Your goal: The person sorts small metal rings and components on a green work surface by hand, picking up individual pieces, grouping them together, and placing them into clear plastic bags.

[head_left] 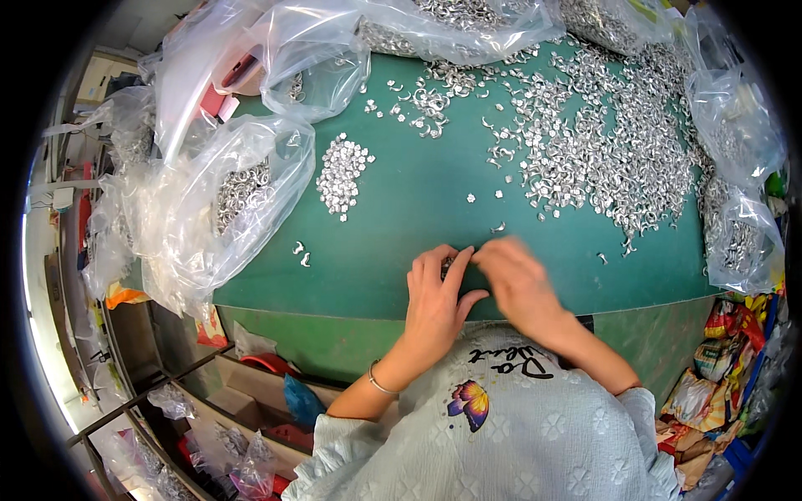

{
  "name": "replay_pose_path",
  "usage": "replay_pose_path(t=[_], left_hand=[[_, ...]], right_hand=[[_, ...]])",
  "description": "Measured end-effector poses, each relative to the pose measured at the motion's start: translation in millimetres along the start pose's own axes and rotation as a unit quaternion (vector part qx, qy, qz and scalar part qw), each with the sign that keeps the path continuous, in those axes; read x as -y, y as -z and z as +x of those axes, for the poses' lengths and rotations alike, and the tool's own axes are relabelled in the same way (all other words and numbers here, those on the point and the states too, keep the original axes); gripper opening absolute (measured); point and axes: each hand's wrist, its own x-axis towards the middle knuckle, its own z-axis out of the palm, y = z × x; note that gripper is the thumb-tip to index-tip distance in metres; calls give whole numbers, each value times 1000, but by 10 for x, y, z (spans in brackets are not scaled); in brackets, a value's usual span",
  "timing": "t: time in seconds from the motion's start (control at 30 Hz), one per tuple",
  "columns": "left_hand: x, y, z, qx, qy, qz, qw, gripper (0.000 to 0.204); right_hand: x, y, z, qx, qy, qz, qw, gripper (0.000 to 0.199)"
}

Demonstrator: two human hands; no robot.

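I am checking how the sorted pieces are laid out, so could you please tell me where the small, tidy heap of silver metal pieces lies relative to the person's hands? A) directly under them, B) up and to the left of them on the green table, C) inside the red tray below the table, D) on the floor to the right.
B: the small heap lies on the green table, up and left of the left hand and right hand.

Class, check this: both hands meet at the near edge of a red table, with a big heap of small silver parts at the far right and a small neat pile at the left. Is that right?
Not quite: the table is green, not red, as the head view shows. The rest holds: the left hand and right hand meet at its near edge, the big heap lies far right, and the small pile at the left.
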Motion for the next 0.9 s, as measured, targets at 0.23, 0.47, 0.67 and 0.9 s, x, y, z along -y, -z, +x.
replay_pose_path(t=[0.23, 0.47, 0.67, 0.9], left_hand=[[264, -26, 26, -60, -37, 96, 993, 23], [646, 219, 139, -103, -2, 184, 978, 17], [675, 294, 185, -128, 14, 184, 974, 18], [694, 313, 166, -121, 27, 201, 972, 20]], right_hand=[[-130, 256, 132, 2, -8, -147, 989, 17], [-281, 715, -520, -133, -134, -325, 927, 21], [-445, 1016, -718, -227, -206, -342, 888, 39], [-567, 1140, -895, -213, -193, -319, 903, 33]])
